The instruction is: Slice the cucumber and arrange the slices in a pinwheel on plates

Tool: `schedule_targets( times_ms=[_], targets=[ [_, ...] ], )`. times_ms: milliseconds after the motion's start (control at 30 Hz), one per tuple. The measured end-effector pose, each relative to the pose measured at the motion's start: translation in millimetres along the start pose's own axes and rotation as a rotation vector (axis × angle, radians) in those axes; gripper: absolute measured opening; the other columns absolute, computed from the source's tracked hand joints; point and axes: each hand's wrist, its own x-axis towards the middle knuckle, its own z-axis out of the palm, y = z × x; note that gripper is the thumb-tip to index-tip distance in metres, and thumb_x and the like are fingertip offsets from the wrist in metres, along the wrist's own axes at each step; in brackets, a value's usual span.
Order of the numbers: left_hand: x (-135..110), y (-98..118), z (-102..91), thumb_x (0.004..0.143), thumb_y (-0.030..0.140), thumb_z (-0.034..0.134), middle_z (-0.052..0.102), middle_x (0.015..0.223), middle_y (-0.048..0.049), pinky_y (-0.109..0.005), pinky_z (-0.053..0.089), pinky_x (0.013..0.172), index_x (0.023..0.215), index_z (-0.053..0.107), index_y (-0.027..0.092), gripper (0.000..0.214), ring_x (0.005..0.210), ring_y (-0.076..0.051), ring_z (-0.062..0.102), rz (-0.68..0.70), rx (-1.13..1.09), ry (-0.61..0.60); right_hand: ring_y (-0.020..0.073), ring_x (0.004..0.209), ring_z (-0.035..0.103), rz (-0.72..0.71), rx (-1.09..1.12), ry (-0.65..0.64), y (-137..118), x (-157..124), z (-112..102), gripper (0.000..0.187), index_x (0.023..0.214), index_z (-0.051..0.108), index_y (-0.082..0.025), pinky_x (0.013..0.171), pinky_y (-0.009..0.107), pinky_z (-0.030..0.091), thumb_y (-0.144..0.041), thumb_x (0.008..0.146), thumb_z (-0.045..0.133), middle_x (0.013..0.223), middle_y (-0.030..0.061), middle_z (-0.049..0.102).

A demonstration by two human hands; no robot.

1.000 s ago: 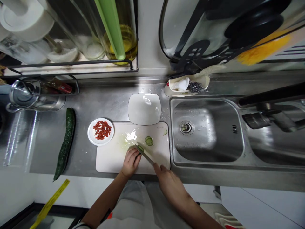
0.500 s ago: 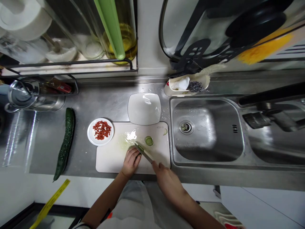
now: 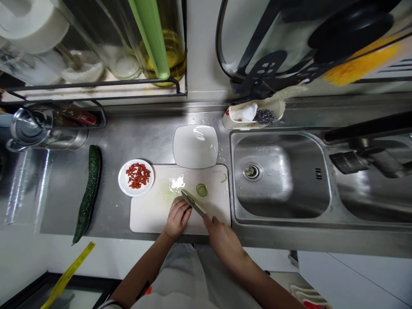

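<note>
Here the right hand [image 3: 223, 240] is gripping the knife [image 3: 197, 207], while the left hand [image 3: 177, 219] is curling tight around a cucumber piece [image 3: 191, 200] on the cutting board [image 3: 151, 219]. A few slices [image 3: 201, 190] are already lying cut nearby; the whole cucumber [image 3: 88, 193] is sitting uncut, far left. Fingers are hiding most of the piece, so how much is awaiting the blade, I'm not telling for sure; the knife's handle is mostly hiding too.

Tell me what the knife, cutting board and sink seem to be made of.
Knife: likely metal, judging by its slim, plain grey blade; handle mostly hidden. Cutting board: probably plastic, smooth and pale, no wood grain visible. Sink: apparently stainless steel, satin finish, silvery with soft reflections.
</note>
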Motion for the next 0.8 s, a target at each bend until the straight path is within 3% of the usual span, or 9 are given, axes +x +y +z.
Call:
schedule_targets(
  times_ms=[567, 800],
  targets=[
    [-1.2, -0.6, 0.1, 0.085, 0.014, 0.057, 0.064, 0.106, -0.0106, -0.045, 0.052, 0.092, 0.113, 0.057, 0.016, 0.028, 0.105, -0.022, 0.059, 0.005, 0.008, -0.015, 0.0166, 0.079, 0.065, -0.003, 0.065, 0.033, 0.3, 17.6, 11.6, 0.040, 0.115, 0.053, -0.016, 0.063, 0.023, 0.042, -0.002, 0.087, 0.028, 0.095, 0.0110, 0.063],
    [1.3, 1.8, -0.7, 0.085, 0.012, 0.057, 0.063, 0.106, -0.0105, -0.045, 0.052, 0.092, 0.116, 0.056, 0.017, 0.031, 0.107, -0.022, 0.059, 0.013, -0.006, 0.015, 0.0167, 0.078, 0.065, 0.021, 0.045, 0.069, 10.4, 4.2, 10.8, 0.042, 0.121, 0.050, -0.019, 0.060, 0.022, 0.041, -0.003, 0.086, 0.034, 0.096, 0.0089, 0.064]
  ],
)
